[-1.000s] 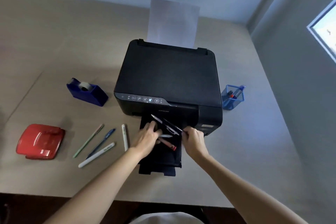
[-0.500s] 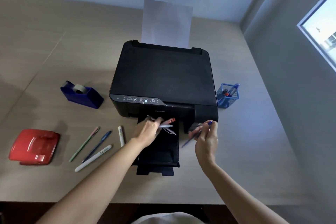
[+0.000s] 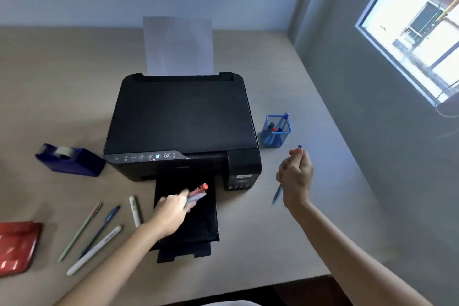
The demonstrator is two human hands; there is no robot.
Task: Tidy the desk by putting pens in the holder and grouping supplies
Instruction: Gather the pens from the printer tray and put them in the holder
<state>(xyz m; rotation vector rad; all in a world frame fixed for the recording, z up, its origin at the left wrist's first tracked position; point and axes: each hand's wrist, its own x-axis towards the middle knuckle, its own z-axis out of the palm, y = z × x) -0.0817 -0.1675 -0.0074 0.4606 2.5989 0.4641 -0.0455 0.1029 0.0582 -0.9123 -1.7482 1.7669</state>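
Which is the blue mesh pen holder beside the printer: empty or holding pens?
Holding pens: the blue mesh pen holder stands upright with several pen tops showing above its rim.

This looks like an office or home study corner. A black inkjet printer [image 3: 182,122] with a sheet of paper [image 3: 178,45] standing in its rear feed sits on a pale wood-grain tabletop [image 3: 62,82] pushed into a corner of plain grey walls, with a window [image 3: 419,22] on the right (buildings show outside). Around the printer lie desk supplies: a blue tape dispenser [image 3: 69,160], a blue mesh pen holder [image 3: 276,130], loose pens [image 3: 99,231] and a red hole punch [image 3: 17,246].
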